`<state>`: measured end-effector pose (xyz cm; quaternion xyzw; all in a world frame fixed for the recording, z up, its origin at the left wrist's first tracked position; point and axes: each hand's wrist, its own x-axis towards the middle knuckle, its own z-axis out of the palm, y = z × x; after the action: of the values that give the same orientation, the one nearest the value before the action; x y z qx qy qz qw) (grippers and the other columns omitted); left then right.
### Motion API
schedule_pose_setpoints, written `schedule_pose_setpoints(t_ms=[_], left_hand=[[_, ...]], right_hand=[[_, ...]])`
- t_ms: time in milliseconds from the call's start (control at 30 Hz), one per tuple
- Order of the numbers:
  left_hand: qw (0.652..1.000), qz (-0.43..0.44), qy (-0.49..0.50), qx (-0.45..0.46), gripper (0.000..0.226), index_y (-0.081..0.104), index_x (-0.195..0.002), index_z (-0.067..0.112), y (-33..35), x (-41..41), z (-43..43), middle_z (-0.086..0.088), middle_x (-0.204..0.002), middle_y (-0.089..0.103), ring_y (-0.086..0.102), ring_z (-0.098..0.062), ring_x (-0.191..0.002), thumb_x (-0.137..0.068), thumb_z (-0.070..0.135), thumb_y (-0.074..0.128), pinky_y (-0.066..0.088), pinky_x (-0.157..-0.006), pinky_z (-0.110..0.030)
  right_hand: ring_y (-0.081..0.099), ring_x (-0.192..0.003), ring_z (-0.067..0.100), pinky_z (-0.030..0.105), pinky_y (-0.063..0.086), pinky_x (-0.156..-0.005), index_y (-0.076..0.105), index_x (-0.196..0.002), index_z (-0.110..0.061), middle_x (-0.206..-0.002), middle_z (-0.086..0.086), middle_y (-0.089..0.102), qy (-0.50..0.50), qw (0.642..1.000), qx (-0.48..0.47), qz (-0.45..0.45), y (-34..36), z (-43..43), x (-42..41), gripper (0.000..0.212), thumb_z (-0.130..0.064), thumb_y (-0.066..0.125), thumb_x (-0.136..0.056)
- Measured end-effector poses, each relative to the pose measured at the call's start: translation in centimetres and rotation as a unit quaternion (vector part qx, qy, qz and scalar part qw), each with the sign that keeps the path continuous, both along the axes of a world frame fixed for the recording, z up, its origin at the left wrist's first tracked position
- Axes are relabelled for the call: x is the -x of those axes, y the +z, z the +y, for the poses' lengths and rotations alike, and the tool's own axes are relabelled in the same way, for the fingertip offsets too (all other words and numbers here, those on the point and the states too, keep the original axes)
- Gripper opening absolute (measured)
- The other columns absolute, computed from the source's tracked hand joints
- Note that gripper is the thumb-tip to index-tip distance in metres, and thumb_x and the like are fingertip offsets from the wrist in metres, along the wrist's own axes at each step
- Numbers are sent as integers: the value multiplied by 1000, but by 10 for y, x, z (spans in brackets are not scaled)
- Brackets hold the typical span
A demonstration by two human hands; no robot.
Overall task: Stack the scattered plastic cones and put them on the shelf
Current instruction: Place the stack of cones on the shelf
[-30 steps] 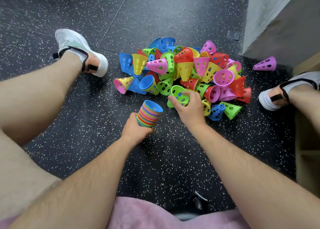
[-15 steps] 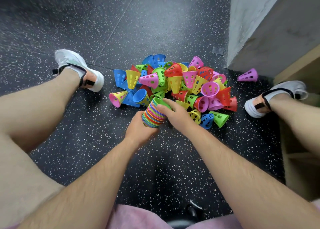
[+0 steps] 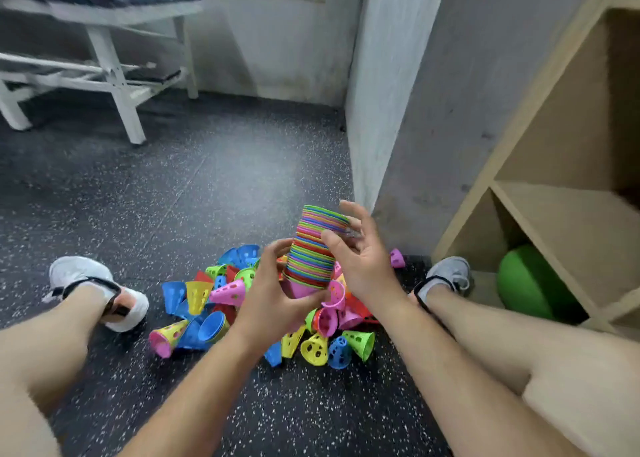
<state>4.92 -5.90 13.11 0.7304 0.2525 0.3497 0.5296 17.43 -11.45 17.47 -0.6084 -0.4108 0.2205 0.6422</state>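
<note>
The left hand clamps its fingers on the stack base; brace the 3 o'clock side with the right hand, fingers apart.

Both forearms reaching forward between bare, splayed legs, left hand low, fingers curled round base of cone stack, right hand beside its upper part, thumb touching the side, fingers loosely spread, index pointing up
</note>
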Motion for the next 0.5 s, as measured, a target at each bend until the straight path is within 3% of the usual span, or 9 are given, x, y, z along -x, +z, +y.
schedule_pose_setpoints(t_ms=[100, 233, 300, 433, 500], left_hand=[[1000, -5, -19, -8, 91, 50, -138, 38, 17, -39, 9, -1, -126, 64, 73, -9, -96, -62, 28, 98, 62, -79, -29], [994, -88, -49, -43, 90, 59, -136, 47, 69, -84, 29, -7, -125, 52, 71, -11, -99, -64, 9, 97, 57, -81, -18], [991, -90, -58, -85, 89, 60, -133, 53, 101, -108, 41, -3, -122, 54, 68, -10, -103, -62, 15, 99, 54, -83, -15], [984, -140, -81, -75, 75, 62, -117, 32, 148, -154, 69, 13, -106, 66, 67, -7, -94, -54, 23, 101, 52, -74, -13], [981, -160, -90, -63, 69, 59, -105, 31, 172, -179, 81, 15, -98, 69, 69, -5, -86, -51, 26, 101, 54, -68, -16]], right_hand=[[70, -98, 14, 32, 58, -84, 58, -117, -46, -113, -12, 67, -81, 996, -9, -41, 25, -21, -52, 35, -25, 71, -92], [71, -97, 18, 31, 56, -86, 60, -118, -42, -126, 15, 60, -122, 985, -82, -89, 73, -26, -92, 30, -28, 71, -94], [70, -100, 15, 30, 55, -89, 59, -124, -44, -129, 15, 58, -152, 975, -106, -119, 92, -25, -112, 34, -27, 68, -95], [66, -104, 8, 24, 53, -93, 50, -141, -39, -122, 8, 56, -224, 945, -103, -213, 130, -19, -152, 51, -19, 62, -96], [65, -105, 9, 28, 54, -94, 43, -148, -34, -121, 6, 55, -258, 926, -82, -264, 148, -18, -176, 61, -18, 63, -93]])
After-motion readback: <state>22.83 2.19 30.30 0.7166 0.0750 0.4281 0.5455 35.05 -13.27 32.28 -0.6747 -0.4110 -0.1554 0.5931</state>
